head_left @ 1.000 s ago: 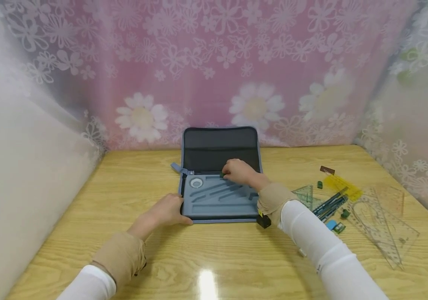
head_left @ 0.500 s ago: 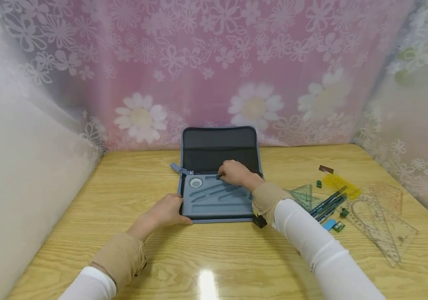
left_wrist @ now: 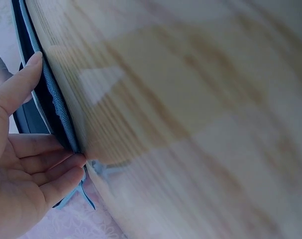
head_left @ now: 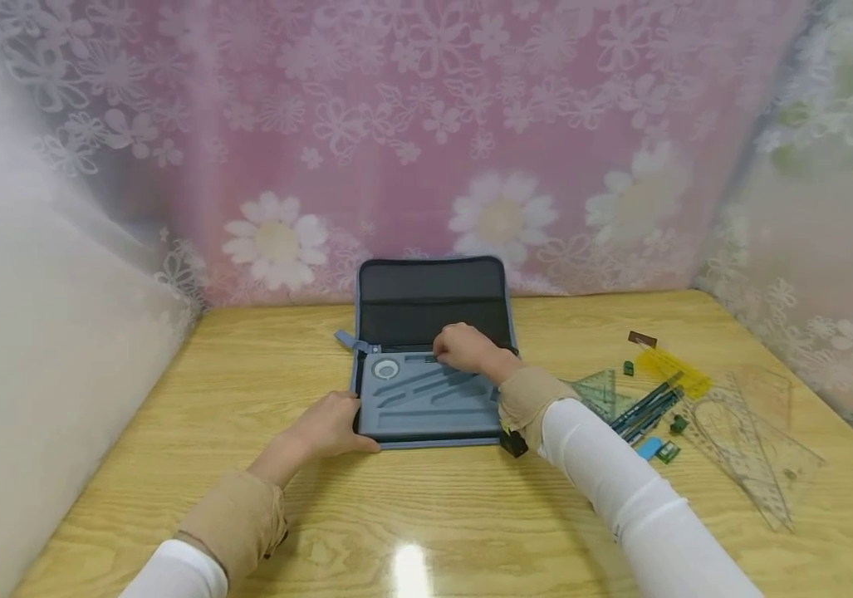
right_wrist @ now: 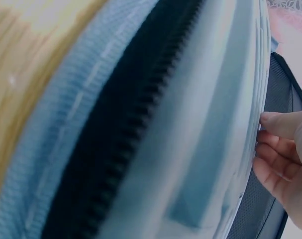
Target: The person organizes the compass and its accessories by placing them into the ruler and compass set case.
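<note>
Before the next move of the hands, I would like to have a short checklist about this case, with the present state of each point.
1. Case open: ok.
2. Left hand on the near left corner: ok.
3. White ring in the tray: ok.
4. Long slots filled: not ok, those in sight look empty.
5. Spot under the right hand filled: cannot tell, covered.

Curtained work nook; floral drapes (head_left: 396,191) behind a wooden table (head_left: 247,382)

Glare on tabletop (head_left: 396,507), wrist views seemingly soft.
</note>
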A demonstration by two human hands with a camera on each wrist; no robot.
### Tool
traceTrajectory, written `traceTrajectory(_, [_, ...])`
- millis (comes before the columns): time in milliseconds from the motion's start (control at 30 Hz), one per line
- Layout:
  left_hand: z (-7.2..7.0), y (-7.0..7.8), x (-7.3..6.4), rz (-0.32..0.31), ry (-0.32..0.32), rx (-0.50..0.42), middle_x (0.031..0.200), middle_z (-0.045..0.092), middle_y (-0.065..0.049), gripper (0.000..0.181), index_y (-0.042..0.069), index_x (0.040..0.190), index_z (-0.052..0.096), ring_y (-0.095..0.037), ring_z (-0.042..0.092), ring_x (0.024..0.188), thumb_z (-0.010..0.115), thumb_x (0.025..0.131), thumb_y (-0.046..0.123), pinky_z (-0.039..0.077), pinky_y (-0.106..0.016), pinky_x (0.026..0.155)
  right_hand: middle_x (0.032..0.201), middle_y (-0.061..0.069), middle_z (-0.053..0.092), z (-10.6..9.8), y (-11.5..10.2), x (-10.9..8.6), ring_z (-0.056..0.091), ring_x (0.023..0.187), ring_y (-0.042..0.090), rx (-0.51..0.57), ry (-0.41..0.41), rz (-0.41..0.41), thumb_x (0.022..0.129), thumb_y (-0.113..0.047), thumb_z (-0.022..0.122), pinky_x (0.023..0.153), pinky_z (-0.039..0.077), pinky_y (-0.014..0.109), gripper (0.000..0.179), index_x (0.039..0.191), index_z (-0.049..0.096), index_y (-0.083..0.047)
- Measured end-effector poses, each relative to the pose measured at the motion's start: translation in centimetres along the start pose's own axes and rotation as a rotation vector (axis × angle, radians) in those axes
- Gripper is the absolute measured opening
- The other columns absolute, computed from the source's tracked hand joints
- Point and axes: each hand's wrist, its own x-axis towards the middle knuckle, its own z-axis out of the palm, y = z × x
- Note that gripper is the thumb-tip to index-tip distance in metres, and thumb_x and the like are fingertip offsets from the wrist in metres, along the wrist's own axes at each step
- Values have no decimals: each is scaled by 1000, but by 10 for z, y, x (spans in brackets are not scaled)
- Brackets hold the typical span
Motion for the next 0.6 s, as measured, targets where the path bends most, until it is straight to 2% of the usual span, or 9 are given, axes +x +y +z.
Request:
traceTrajectory(133, [0, 2, -1, 0, -1, -6, 97, 61, -13, 59, -7, 100, 63, -24, 58, 87, 82, 67, 39, 47, -36, 74, 93, 9, 65, 3, 1, 0, 60, 81, 18, -39, 5, 4, 91, -4, 56, 73, 49, 31, 16, 95, 71, -4])
traceTrajectory(267, [0, 3, -1, -2, -1, -9, 99, 61, -13, 60, -7, 101, 63, -25, 58, 89, 82, 67, 38, 47, -37, 76, 99, 11, 63, -3, 1, -6, 59, 92, 23, -38, 1, 6, 92, -6, 55, 80, 49, 34, 17, 101, 69, -3])
traceTrajectory(367, [0, 4, -1, -3, -2, -13, 97, 61, -12, 58, -6, 100, 63, -23, 58, 88, 82, 67, 38, 47, -37, 75, 102, 12, 63, -13, 6, -17, 58, 96, 26, -16, 30, 1, 93, -6, 53, 82, 48, 37, 19, 104, 68, -1])
traceTrajectory(467, [0, 4, 0, -10, -7, -15, 98, 61, -12, 58, -5, 100, 63, -23, 58, 88, 82, 67, 38, 47, -36, 75, 99, 13, 63, -24, 15, -32, 59, 94, 28, -1, 87, -3, 92, -6, 54, 81, 49, 39, 19, 103, 68, 1])
traceTrajectory(600, [-1, 2, 0, -10, -5, -10, 96, 61, -12, 58, -6, 98, 63, -23, 59, 87, 82, 66, 38, 48, -37, 75, 95, 14, 63, -38, 34, -54, 59, 87, 28, 50, 136, 61, 91, -6, 56, 77, 49, 39, 18, 101, 67, 4])
